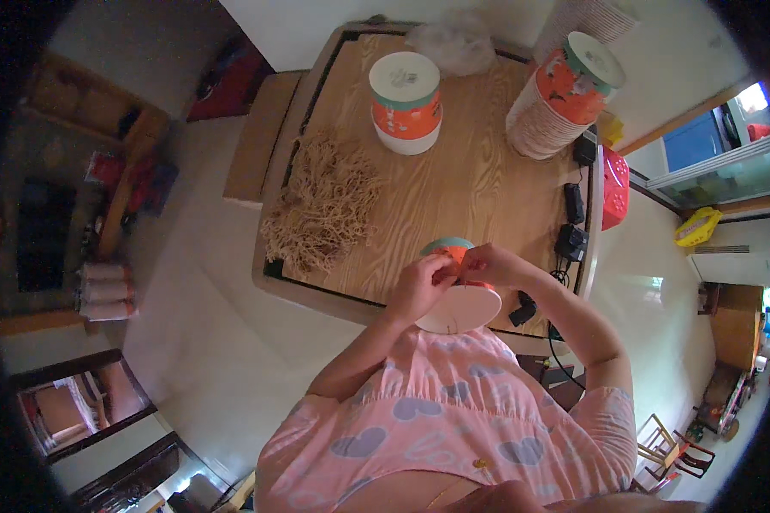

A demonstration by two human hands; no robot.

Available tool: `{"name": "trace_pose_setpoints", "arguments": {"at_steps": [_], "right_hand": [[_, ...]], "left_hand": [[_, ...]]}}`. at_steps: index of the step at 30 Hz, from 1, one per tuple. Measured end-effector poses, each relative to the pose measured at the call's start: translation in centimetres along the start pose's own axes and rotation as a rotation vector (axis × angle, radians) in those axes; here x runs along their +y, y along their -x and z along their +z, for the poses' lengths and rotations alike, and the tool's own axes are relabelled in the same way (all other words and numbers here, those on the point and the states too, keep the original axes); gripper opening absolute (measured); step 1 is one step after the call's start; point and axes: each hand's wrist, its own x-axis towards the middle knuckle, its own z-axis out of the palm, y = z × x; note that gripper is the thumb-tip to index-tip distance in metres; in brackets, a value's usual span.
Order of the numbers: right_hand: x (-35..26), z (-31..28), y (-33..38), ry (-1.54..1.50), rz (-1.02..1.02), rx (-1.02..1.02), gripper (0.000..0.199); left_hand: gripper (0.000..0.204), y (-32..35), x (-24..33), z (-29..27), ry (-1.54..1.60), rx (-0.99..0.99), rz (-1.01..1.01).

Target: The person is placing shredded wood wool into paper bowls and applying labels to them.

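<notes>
Close to my body, at the near edge of the wooden table, I hold a paper bucket (459, 310) with a green band, an orange side and a white lower part. My left hand (425, 285) is closed on its left side, thumb and fingers bent together. My right hand (495, 267) is closed in a pinch against the orange side; whatever sits between its fingertips is hidden. Two thin dark strands show against the white part. Left of my hands lies a loose heap of tan twine cords (327, 205).
Upside-down paper buckets (405, 111) stand at the table's far middle. A taller nested stack (556, 107) rises at the far right beside more stacked cups (589, 24). A clear plastic bag (455, 44) lies behind. Black power adapters (571, 243) with cables line the right edge, near a red stool (615, 188).
</notes>
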Motion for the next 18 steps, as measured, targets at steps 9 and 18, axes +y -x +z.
{"name": "trace_pose_setpoints", "arguments": {"at_steps": [9, 18], "right_hand": [[0.0, -0.42, 0.3, 0.042, -0.032, -0.023, 0.019], [-0.35, 0.22, 0.74, 0.072, -0.087, 0.074, 0.022]], "left_hand": [[0.023, -0.21, 0.3, -0.04, -0.107, -0.063, 0.02], [0.013, -0.06, 0.72, 0.25, -0.214, -0.042, 0.135]]}}
